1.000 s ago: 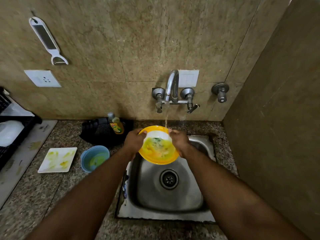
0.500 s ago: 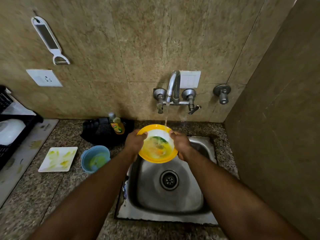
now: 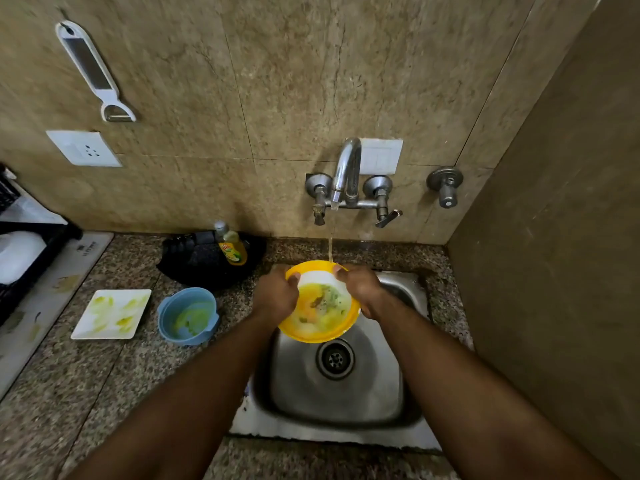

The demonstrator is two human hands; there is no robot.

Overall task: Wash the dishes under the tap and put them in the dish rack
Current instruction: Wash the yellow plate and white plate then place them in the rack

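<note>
A yellow bowl [image 3: 320,306] with a white inside, smeared with yellow and green food, is held tilted over the steel sink [image 3: 332,375]. My left hand [image 3: 275,294] grips its left rim and my right hand [image 3: 360,287] grips its right rim. A thin stream of water falls from the tap [image 3: 346,174] onto the bowl's far edge. On the counter to the left lie a dirty white square plate [image 3: 112,313] and a dirty blue bowl [image 3: 188,320]. The black dish rack [image 3: 20,258] stands at the far left edge, with a white dish in it.
A dish soap bottle [image 3: 232,245] stands in front of a black object [image 3: 204,261] by the wall. A white mat [image 3: 45,296] lies under the rack. A peeler [image 3: 95,71] hangs on the wall above a socket [image 3: 83,148]. A side wall closes off the right.
The bowl has stayed under the stream, shifting slightly in my hands; more water has spread the food residue inside. Both hands keep their grip.
</note>
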